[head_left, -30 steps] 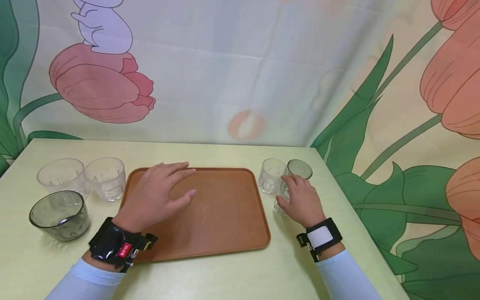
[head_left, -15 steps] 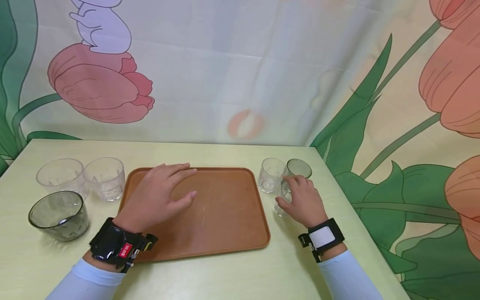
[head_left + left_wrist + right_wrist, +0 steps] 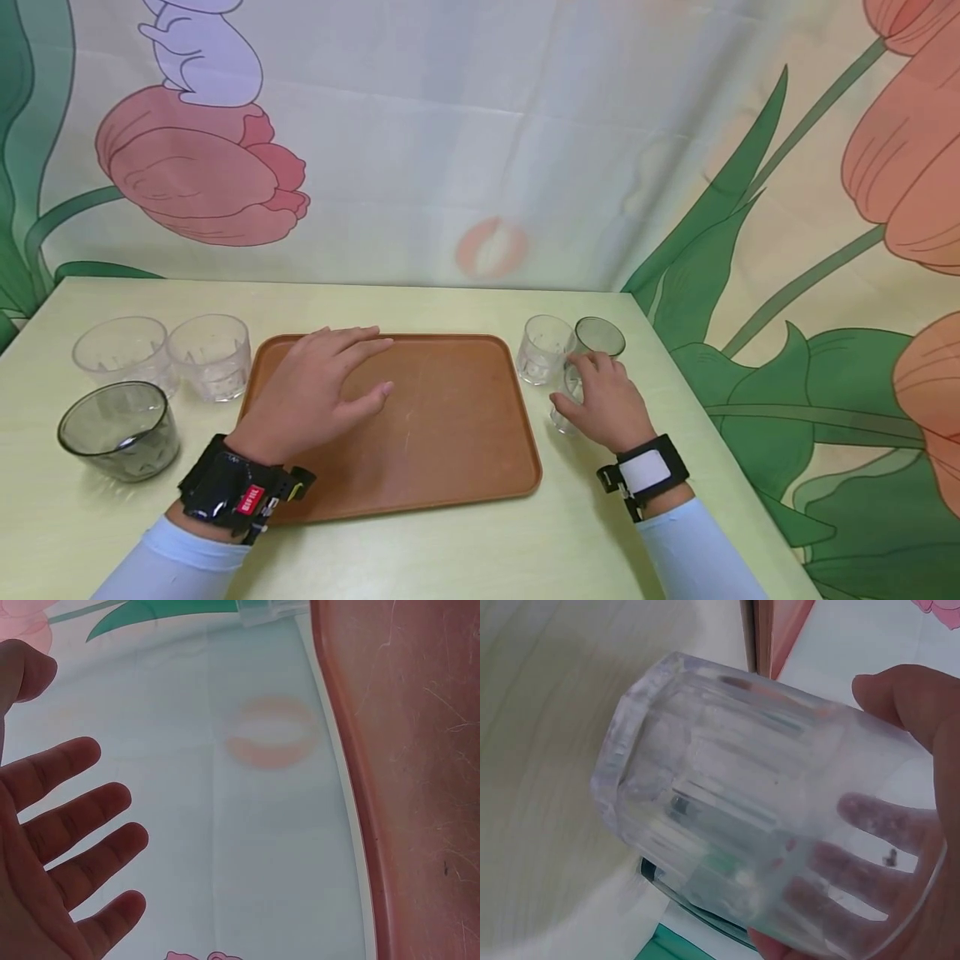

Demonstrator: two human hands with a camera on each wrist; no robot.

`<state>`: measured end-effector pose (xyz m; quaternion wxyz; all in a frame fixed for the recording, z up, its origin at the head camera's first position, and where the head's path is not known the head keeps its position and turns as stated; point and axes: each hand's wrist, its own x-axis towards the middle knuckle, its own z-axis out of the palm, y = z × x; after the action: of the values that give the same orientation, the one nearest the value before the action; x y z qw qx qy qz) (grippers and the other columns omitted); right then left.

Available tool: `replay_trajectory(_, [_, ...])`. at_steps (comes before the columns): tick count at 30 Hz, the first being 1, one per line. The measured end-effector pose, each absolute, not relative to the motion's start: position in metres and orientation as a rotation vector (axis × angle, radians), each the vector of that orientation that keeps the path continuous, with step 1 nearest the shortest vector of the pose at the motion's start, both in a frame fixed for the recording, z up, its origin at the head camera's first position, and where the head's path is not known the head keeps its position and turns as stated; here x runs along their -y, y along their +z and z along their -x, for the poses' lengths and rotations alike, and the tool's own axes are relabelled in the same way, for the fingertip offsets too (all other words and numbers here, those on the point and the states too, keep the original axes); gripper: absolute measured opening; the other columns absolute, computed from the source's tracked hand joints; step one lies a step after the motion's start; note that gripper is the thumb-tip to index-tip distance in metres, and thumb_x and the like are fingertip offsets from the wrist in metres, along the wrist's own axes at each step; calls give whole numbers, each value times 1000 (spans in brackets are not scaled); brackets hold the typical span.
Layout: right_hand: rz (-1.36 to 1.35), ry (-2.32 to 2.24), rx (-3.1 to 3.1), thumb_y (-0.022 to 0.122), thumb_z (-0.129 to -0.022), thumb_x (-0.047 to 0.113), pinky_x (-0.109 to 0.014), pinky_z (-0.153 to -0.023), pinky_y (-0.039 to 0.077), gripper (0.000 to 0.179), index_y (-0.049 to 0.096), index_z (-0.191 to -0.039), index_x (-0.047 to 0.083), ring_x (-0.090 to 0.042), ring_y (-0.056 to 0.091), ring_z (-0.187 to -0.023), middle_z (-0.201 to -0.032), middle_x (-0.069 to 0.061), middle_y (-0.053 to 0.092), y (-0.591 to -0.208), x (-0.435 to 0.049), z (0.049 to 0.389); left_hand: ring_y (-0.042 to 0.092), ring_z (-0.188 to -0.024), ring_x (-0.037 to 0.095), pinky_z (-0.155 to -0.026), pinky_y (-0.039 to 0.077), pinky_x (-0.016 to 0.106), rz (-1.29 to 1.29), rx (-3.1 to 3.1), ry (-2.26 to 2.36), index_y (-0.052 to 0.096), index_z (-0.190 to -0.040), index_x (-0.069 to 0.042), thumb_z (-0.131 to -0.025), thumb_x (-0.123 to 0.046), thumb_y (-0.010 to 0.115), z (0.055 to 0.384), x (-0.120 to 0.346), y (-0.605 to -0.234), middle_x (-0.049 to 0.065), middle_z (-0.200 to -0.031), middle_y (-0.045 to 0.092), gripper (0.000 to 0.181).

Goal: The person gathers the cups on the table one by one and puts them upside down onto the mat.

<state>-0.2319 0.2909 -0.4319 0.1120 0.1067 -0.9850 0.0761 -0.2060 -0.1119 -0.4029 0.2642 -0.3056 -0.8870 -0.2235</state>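
My right hand (image 3: 609, 407) holds a clear drinking glass (image 3: 564, 417) near its rim, right of the tray. In the right wrist view the thumb (image 3: 904, 694) lies on one side of this faceted glass (image 3: 720, 765), and the fingers show through it from the other. The glass stands on the table. Over the left part of a brown tray (image 3: 450, 425) hovers my left hand (image 3: 307, 400), fingers spread and holding nothing. The left wrist view shows that same palm and its fingers (image 3: 82, 817) apart from the tray's edge (image 3: 367, 847).
Behind the held glass stand another clear glass (image 3: 542, 354) and a smoky grey glass (image 3: 600, 335). Left of the tray are two clear, wider cups, one at the far left (image 3: 120, 350) and one nearer the tray (image 3: 213, 358), plus a smoky grey bowl (image 3: 123, 437). A printed curtain (image 3: 420, 167) hangs behind the table.
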Motion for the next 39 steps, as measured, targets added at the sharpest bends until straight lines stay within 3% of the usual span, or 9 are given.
replay_trajectory(8, [-299,243,2863,70,-85,42,-56,-92,51,57,60,-129,7,-44,54,-114,-127,-22,56,-437,-292,236,60,-122,30,-103,46,53,820,2406,-605,67,-130,-12,-88,-41,69,206,112,-400,9,-133,65,51])
replay_trajectory(39, [-353,289,2728,68,-83,43,-51,-86,53,51,66,-118,7,-38,57,-106,-117,-19,60,-429,-278,236,61,-120,31,-100,49,52,815,2402,-619,65,-132,-13,-88,-42,69,204,114,-401,9,-133,64,53])
